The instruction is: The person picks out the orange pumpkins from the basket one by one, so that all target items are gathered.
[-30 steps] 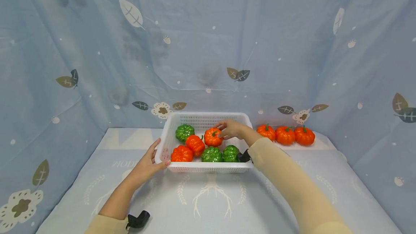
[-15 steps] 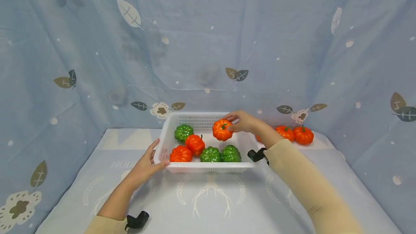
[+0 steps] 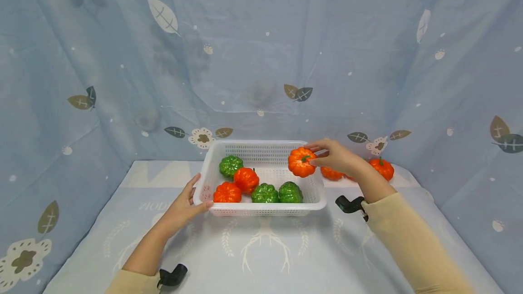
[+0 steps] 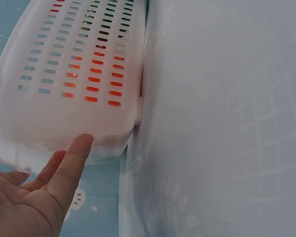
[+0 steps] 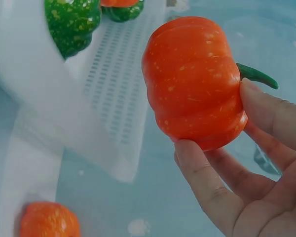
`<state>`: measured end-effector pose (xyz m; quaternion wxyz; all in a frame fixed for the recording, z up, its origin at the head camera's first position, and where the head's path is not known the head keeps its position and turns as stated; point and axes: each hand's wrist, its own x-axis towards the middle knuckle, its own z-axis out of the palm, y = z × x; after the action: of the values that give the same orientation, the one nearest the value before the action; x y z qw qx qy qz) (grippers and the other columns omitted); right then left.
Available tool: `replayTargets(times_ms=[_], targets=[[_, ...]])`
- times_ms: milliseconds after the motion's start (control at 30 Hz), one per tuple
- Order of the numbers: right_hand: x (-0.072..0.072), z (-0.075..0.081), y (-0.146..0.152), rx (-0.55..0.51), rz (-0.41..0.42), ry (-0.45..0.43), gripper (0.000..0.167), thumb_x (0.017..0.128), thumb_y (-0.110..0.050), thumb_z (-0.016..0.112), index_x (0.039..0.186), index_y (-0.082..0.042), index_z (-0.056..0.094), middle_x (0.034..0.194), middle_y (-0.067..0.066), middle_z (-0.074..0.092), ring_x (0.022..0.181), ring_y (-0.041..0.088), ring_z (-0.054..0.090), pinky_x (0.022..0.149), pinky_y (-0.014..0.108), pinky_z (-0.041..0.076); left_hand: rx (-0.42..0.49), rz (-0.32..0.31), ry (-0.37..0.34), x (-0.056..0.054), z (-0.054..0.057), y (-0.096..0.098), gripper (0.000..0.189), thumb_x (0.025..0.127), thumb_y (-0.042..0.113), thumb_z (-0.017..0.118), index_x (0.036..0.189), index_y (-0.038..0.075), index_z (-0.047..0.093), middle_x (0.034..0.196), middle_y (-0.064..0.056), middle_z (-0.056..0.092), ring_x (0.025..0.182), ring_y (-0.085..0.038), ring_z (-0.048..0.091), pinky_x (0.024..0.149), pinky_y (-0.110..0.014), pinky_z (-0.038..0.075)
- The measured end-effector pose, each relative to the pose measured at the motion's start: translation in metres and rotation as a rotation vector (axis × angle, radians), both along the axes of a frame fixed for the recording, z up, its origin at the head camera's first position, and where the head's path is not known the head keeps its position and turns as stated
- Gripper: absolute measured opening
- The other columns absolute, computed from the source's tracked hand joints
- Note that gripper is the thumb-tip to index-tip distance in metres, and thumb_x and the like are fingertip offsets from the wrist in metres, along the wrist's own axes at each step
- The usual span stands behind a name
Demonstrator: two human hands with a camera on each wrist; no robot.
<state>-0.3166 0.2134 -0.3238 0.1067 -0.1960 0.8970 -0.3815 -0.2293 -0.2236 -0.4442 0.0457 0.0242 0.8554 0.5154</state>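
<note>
My right hand (image 3: pixel 333 155) holds an orange pumpkin (image 3: pixel 302 162) with a green stem, above the right end of the white plastic basket (image 3: pixel 261 206). In the right wrist view the thumb and fingertips pinch the pumpkin (image 5: pixel 192 84) near its stem side. My left hand (image 3: pixel 184 205) grips the basket's front left corner, thumb at the front rim and fingers along the left side. Inside the basket lie two orange pumpkins, one at the front left (image 3: pixel 227 193) and one behind it (image 3: pixel 246 180), and green pumpkins at the back left (image 3: pixel 230 166) and along the front (image 3: pixel 265 193).
Right of the basket, more orange pumpkins stand in a row near the back edge, the rightmost one (image 3: pixel 382 169) in plain sight, the others partly behind my right hand. A blue patterned cloth (image 3: pixel 261 58) hangs behind the pale table (image 3: pixel 261 248).
My right hand has lifted the orange pumpkin from the basket's middle and carried it rightward to above the basket's right end. My left hand has stayed at the basket corner.
</note>
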Motion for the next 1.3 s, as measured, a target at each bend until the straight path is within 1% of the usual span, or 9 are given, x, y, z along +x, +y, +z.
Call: replayTargets(times_ms=[300,500,600,667,833,933,1033,1133,1300], targets=[[0.023,0.0,0.034,-0.054,-0.057,0.003,0.056,0.094,-0.02,0.072,0.145,-0.012,0.053,0.143,0.022,0.05,0.126,0.045,0.053,0.096,0.05,0.052,0.015,-0.002,0.003,-0.002,-0.002,-0.002,0.106,0.087,0.037,0.077,0.162,0.023,0.004,0.157,-0.022,0.033,0.141,-0.043,0.038,0.104,-0.061,0.042],[0.035,-0.007,0.058,-0.033,-0.118,0.024,0.06,0.093,-0.028,0.073,0.147,-0.013,0.051,0.142,0.021,0.052,0.126,0.043,0.052,0.098,0.052,0.05,-0.003,0.008,0.005,-0.002,-0.003,-0.002,0.105,0.087,0.04,0.076,0.162,0.024,0.004,0.157,-0.021,0.034,0.141,-0.043,0.038,0.104,-0.062,0.041],[0.038,-0.013,0.071,-0.05,-0.145,0.023,0.062,0.092,-0.029,0.074,0.147,-0.011,0.05,0.143,0.022,0.051,0.123,0.041,0.055,0.095,0.049,0.053,0.019,-0.002,0.005,-0.002,-0.003,-0.002,0.105,0.087,0.037,0.077,0.162,0.025,0.004,0.156,-0.021,0.035,0.14,-0.042,0.039,0.104,-0.06,0.042],[0.039,-0.019,0.079,-0.065,-0.164,0.009,0.065,0.092,-0.029,0.074,0.148,-0.009,0.048,0.144,0.023,0.05,0.119,0.039,0.058,0.092,0.046,0.055,0.036,-0.011,0.01,-0.002,-0.004,-0.002,0.104,0.088,0.035,0.077,0.162,0.024,0.004,0.156,-0.021,0.036,0.14,-0.042,0.04,0.104,-0.058,0.043],[0.039,-0.038,0.095,-0.073,-0.193,-0.023,0.065,0.093,-0.028,0.072,0.149,-0.006,0.046,0.144,0.025,0.049,0.12,0.038,0.058,0.091,0.045,0.055,0.067,-0.029,0.018,-0.002,-0.004,-0.003,0.104,0.088,0.031,0.077,0.162,0.022,0.004,0.154,-0.022,0.037,0.139,-0.042,0.041,0.104,-0.057,0.044],[0.036,-0.053,0.102,-0.096,-0.203,-0.04,0.065,0.094,-0.024,0.072,0.148,0.0,0.044,0.143,0.03,0.047,0.118,0.038,0.059,0.091,0.045,0.056,0.066,-0.027,0.018,-0.003,-0.005,-0.003,0.105,0.088,0.032,0.077,0.162,0.022,0.004,0.154,-0.022,0.038,0.14,-0.042,0.04,0.105,-0.057,0.043],[0.031,-0.067,0.108,-0.14,-0.21,-0.065,0.065,0.094,-0.019,0.071,0.147,0.007,0.042,0.14,0.034,0.045,0.109,0.033,0.063,0.088,0.04,0.057,0.06,-0.029,0.017,-0.002,-0.004,-0.004,0.105,0.088,0.033,0.077,0.162,0.022,0.003,0.154,-0.022,0.037,0.14,-0.042,0.039,0.104,-0.057,0.043],[0.027,-0.079,0.111,-0.17,-0.22,-0.091,0.063,0.094,-0.015,0.07,0.145,0.009,0.042,0.137,0.034,0.045,0.105,0.031,0.063,0.088,0.038,0.057,0.059,-0.019,0.008,-0.002,-0.004,-0.004,0.105,0.088,0.034,0.077,0.162,0.024,0.003,0.155,-0.021,0.036,0.141,-0.041,0.039,0.104,-0.057,0.043],[0.023,-0.094,0.114,-0.131,-0.24,-0.107,0.06,0.095,-0.017,0.069,0.144,0.008,0.045,0.136,0.035,0.047,0.115,0.041,0.057,0.091,0.042,0.055,0.047,-0.007,-0.003,-0.003,-0.004,-0.003,0.106,0.087,0.036,0.077,0.162,0.024,0.003,0.156,-0.021,0.035,0.142,-0.041,0.037,0.105,-0.058,0.042]])
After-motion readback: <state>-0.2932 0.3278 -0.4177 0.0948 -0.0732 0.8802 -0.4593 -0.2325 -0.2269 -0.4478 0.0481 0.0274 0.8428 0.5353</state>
